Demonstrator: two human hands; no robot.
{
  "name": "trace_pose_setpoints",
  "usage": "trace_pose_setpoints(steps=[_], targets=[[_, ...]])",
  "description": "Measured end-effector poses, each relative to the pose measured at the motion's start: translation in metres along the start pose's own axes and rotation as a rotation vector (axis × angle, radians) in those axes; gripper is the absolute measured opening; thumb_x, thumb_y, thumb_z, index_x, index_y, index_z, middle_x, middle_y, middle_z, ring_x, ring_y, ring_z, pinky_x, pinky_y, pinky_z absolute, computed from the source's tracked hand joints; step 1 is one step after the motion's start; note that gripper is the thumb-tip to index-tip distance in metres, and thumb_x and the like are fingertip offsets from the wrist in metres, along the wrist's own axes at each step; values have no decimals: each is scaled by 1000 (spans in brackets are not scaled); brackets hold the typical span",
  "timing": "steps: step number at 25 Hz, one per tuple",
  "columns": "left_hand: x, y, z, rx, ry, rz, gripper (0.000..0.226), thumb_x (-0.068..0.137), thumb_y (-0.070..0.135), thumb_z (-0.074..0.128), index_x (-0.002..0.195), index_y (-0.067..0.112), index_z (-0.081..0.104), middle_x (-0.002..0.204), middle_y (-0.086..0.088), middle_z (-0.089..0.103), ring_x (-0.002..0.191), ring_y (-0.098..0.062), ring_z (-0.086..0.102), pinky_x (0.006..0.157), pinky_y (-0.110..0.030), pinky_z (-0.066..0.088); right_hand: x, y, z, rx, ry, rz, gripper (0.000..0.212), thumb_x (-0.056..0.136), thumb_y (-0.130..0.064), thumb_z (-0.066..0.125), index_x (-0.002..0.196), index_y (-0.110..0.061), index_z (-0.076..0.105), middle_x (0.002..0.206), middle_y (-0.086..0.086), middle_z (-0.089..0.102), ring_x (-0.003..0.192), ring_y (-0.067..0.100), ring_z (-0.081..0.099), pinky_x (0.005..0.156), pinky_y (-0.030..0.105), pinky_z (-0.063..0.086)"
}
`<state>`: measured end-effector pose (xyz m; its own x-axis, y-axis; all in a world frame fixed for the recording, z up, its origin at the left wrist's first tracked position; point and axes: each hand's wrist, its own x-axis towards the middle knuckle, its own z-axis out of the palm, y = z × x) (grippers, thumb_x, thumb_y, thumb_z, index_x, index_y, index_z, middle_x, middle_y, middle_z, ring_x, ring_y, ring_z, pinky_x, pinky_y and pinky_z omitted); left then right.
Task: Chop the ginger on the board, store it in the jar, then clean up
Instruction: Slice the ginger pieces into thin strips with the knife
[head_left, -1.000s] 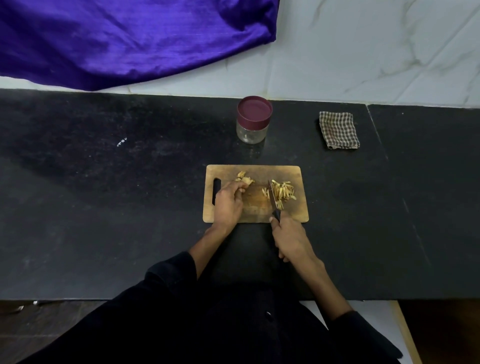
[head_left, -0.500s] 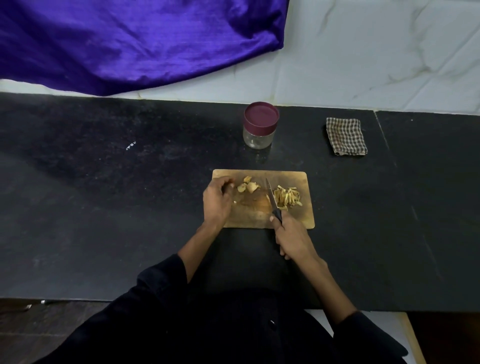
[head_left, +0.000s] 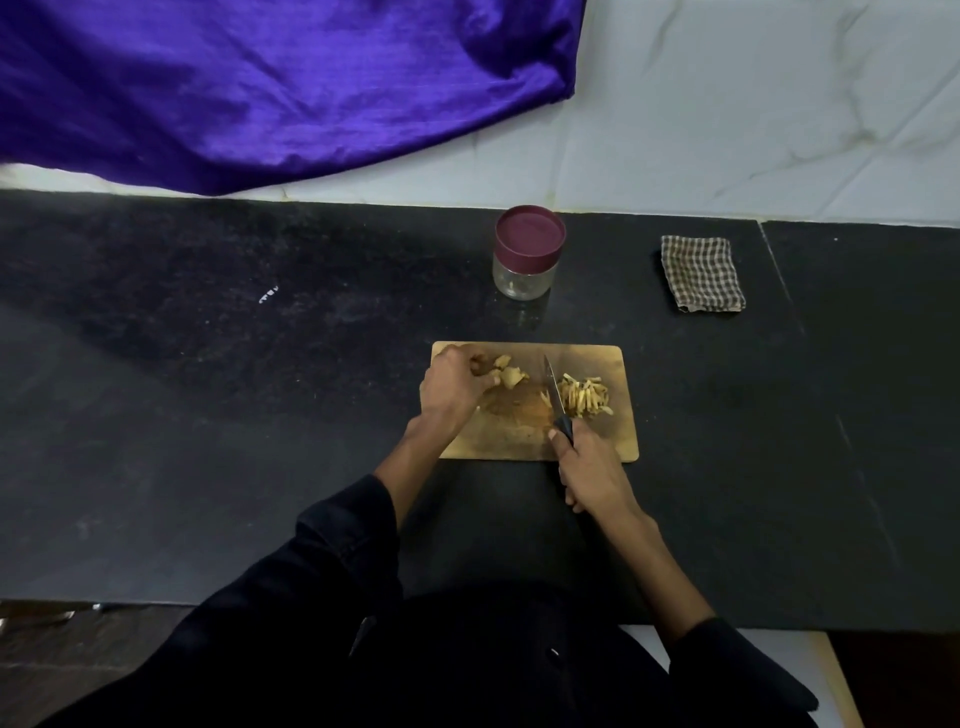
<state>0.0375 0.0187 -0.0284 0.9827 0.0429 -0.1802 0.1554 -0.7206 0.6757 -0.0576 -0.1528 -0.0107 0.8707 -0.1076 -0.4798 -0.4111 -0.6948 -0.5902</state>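
Note:
A wooden cutting board (head_left: 618, 441) lies on the black counter (head_left: 208, 415). On its right part sits a pile of chopped ginger strips (head_left: 584, 396). Whole ginger pieces (head_left: 510, 374) lie near the board's far left corner. My left hand (head_left: 454, 387) rests over that corner, its fingers curled around one of the ginger pieces. My right hand (head_left: 589, 470) grips the black handle of a knife (head_left: 551, 387), whose blade lies on the board just left of the chopped pile. A clear jar (head_left: 527, 260) with a maroon lid stands behind the board, lid on.
A folded checked cloth (head_left: 701, 280) lies at the back right of the counter. A purple fabric (head_left: 260, 88) hangs over the white marble wall at the back left. The counter's front edge runs just before my body.
My left hand has moved from the board's middle to its far left corner and closed on the ginger pieces there. The knife stayed beside the chopped pile. The camera view shifted slightly.

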Motion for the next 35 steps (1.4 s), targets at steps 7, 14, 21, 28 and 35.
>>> trace_pose_setpoints(steps=[7, 14, 21, 28, 35], targets=[[-11, -7, 1, -35, 0, -16, 19, 80, 18, 75, 97, 19, 70, 93, 6, 68, 89, -9, 63, 79, -32, 54, 2, 2, 4, 20, 4, -7, 23, 105, -34, 41, 111, -14, 50, 80, 9, 63, 49, 16, 61, 42, 27, 48], [-12, -15, -8, -176, 20, -12, 6, 82, 12, 72, 85, 17, 69, 82, 4, 68, 76, -10, 65, 66, -32, 57, 2, 4, 4, 7, 15, -28, 22, 105, -33, 41, 112, -14, 50, 78, 10, 64, 48, 18, 61, 43, 32, 54], [-27, -10, -10, -230, -2, 21, 11, 86, 10, 67, 94, 10, 73, 87, 3, 71, 75, -4, 62, 73, -22, 53, 2, 4, 4, 12, 0, -8, 23, 106, -33, 40, 117, -15, 48, 77, 8, 63, 50, 18, 63, 44, 29, 52], [-39, 14, 26, -118, -9, -18, 10, 88, 20, 67, 95, 15, 71, 90, 3, 70, 78, -4, 62, 67, -13, 47, 1, 7, 4, 43, 14, -31, 23, 106, -31, 40, 116, -14, 50, 69, 7, 62, 46, 18, 60, 42, 30, 51], [-30, 17, 26, -20, 96, 34, 23, 89, 24, 64, 110, 14, 65, 102, -2, 67, 89, -16, 64, 78, -38, 56, 3, 8, 3, 59, 4, -9, 24, 105, -33, 40, 118, -14, 48, 73, 9, 62, 48, 19, 62, 47, 35, 56]])
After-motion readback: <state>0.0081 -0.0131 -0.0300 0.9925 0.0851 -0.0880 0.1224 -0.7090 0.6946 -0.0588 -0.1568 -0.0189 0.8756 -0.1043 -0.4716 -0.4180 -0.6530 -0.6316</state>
